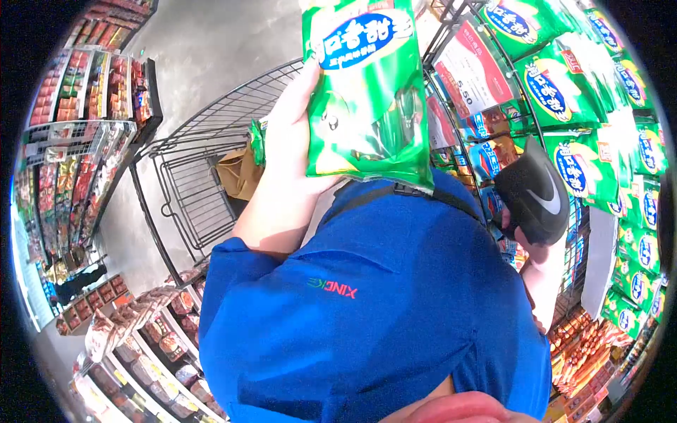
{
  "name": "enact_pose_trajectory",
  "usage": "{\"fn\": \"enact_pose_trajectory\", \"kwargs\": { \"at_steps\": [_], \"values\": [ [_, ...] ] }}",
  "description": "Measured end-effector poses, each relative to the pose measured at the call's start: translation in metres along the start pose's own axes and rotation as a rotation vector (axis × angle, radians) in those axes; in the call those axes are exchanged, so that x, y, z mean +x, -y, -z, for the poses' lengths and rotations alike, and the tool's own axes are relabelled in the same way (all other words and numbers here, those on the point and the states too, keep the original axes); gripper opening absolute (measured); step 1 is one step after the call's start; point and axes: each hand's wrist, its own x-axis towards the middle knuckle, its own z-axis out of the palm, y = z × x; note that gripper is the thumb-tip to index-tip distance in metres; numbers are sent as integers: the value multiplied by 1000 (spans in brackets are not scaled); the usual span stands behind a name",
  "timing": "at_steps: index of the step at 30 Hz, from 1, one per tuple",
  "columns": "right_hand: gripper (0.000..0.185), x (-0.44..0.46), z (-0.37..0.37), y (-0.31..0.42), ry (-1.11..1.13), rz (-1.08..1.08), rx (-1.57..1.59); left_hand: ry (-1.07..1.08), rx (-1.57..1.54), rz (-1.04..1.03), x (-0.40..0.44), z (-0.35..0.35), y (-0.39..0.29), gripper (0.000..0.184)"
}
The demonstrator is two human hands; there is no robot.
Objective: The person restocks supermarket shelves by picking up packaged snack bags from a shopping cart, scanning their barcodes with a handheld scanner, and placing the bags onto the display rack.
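A glossy green bag [367, 120] of crinkled plastic, roughly rectangular, with white lettering on a blue oval and a clear lower part, is gripped by the left hand [296, 120] at its left edge, in front of the waist of the blue shirt [367, 296]. Behind it stands a cart [194, 190] of thin dark wire, a creased brown paper bag [241, 173] inside near the left forearm. Similar shiny, pillow-shaped packs [553, 84] hang beside a flat red-and-white sign [471, 70] on the right. The left arm bends at the elbow, its forearm rising toward the bag; the right forearm also points upward. A smooth, rounded black thing [532, 190] with a pale curved mark covers most of the right hand [539, 248], so I cannot tell how its fingers are set. The green bag's top is cut off, and it hides most left fingers.
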Motion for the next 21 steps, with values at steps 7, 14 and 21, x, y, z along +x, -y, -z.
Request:
{"fn": "enact_pose_trajectory", "kwargs": {
  "at_steps": [7,14,21],
  "values": [
    [55,4,-3,25,112,20,117,86,128,-29,11,-32,12,45],
    [57,0,15,17,11,65,-170,312,139,147,21,-14,14,50],
    [59,-2,20,11,1,137,-522,650,32,354,61,-19,45,22]
  ]
}}
